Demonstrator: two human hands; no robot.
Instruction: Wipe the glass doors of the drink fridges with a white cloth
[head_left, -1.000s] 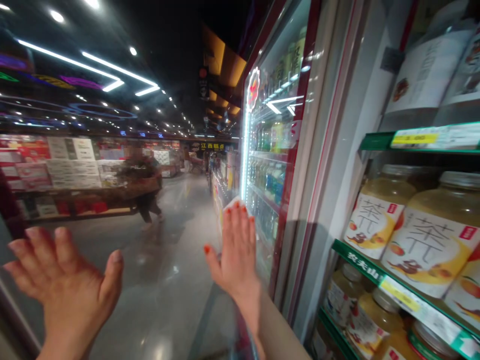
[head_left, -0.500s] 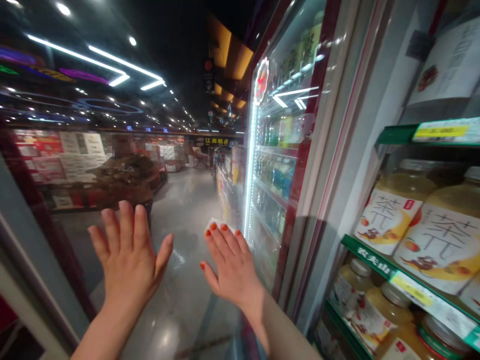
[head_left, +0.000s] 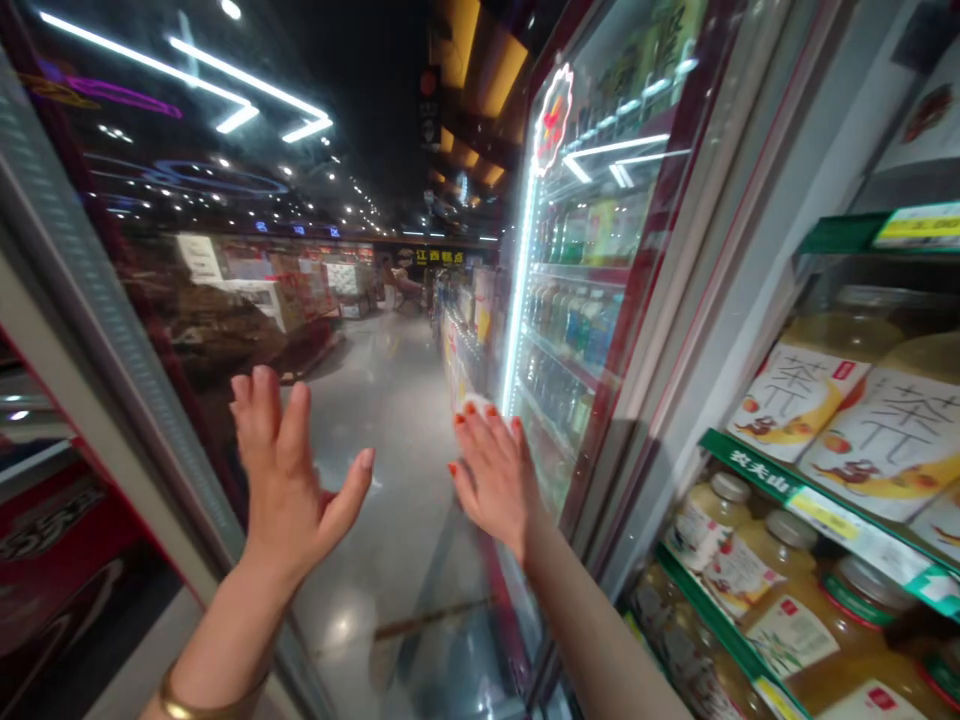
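Note:
My left hand (head_left: 289, 480) is raised in front of the glass door, back toward me, its fingers stretched upward and thumb out to the side. It holds nothing. I cannot tell whether its palm touches the glass. A gold bangle (head_left: 214, 705) circles that wrist. To the right, my right hand (head_left: 495, 475), with orange nails, lies flat against the glass. Its fingers are over a white cloth (head_left: 478, 403), possibly a tissue, which shows only past the fingertips. The door's pale frame (head_left: 124, 330) slants down along the left.
On the right, shelves with green rails (head_left: 757, 470) hold labelled drink bottles (head_left: 795, 400). Beyond the glass is a lit drinks fridge (head_left: 577, 320) beside a shiny aisle floor (head_left: 375, 400). A red case (head_left: 75, 530) stands at lower left.
My right hand and the white cloth have shifted up and to the right in view. My left hand has moved right, its fingers closer together. The view has turned, showing more of the door frame.

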